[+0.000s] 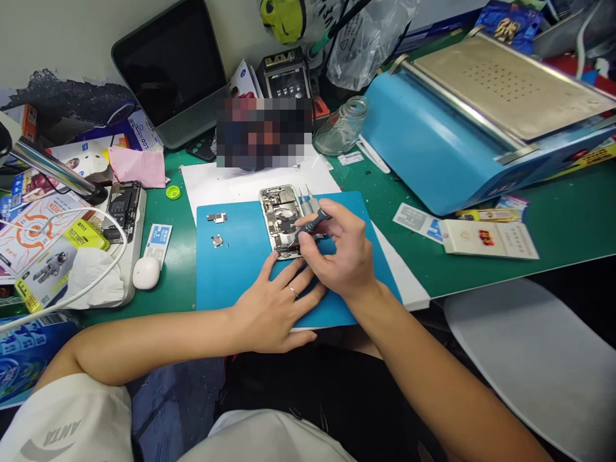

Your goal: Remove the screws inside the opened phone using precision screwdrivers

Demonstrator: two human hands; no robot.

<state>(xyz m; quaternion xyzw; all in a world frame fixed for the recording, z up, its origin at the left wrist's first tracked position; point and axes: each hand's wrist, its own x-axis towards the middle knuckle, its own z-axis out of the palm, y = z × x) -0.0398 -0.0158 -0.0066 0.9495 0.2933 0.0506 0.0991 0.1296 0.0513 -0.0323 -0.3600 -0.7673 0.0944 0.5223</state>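
Observation:
An opened phone [280, 215] lies on the blue mat [231, 295], its inner parts and screws bare. My left hand [274, 308] rests flat on the mat with fingers spread, a ring on one of them. Its fingertips touch or nearly touch the phone's lower edge. A small grey screwdriver [315, 221] is pinched in my right hand [344, 250] over the phone's lower right part; its tip is hard to make out. Beyond that hand are pointed grey tools [308, 200], partly hidden. Left of the phone lie small metal phone parts [217, 218] and another bracket [217, 240].
A blue machine with a metal plate [433, 138] stands at the right, beside a glass jar [341, 125]. A tablet-like screen [168, 64] leans at the back. Leftward are a second opened device [124, 208], a white earphone case [145, 273], boxes and a white cable [91, 292].

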